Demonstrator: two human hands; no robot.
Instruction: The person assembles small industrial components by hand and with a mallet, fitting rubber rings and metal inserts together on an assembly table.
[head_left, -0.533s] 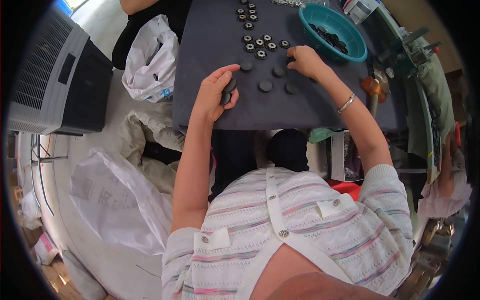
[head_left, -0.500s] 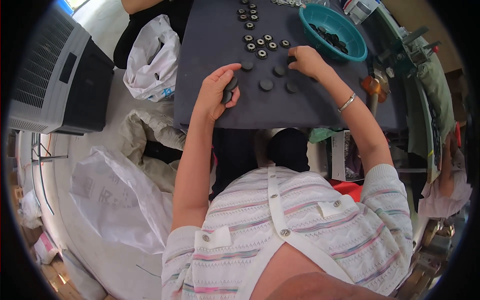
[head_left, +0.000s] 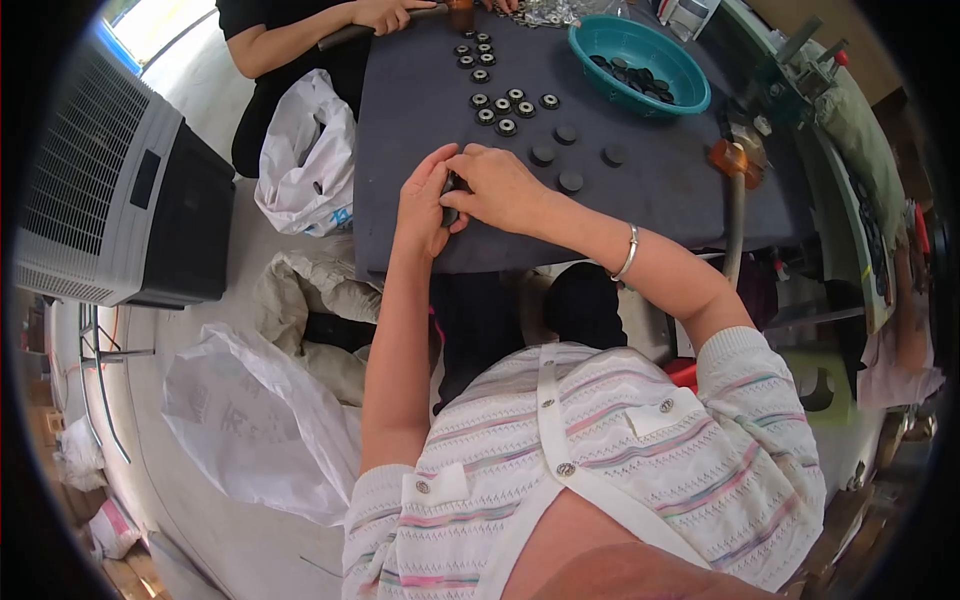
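Observation:
My left hand (head_left: 422, 205) is raised just above the near left part of the table, closed around black round discs (head_left: 449, 214). My right hand (head_left: 495, 188) meets it there, its thumb and fingers pinching at the same discs. The fingers hide most of what lies between the hands, so how many discs are held is unclear. To the right of the hands, several plain black discs (head_left: 570, 181) lie spread on the dark table (head_left: 650, 205). Beyond them sits a cluster of black discs with metal centres (head_left: 507, 127).
A teal basin (head_left: 585, 75) with black discs stands far right. An orange-headed mallet (head_left: 728, 157) lies at the table's right edge, near a green metal press (head_left: 800, 75). Across the table is a co-worker's hand (head_left: 395, 14) by another mallet (head_left: 460, 16). A white bag (head_left: 300, 160) lies left.
My right hand has moved left from the loose discs to my left hand, leaving a black disc on the table. The view has shifted, bringing a co-worker's arm and mallet into sight.

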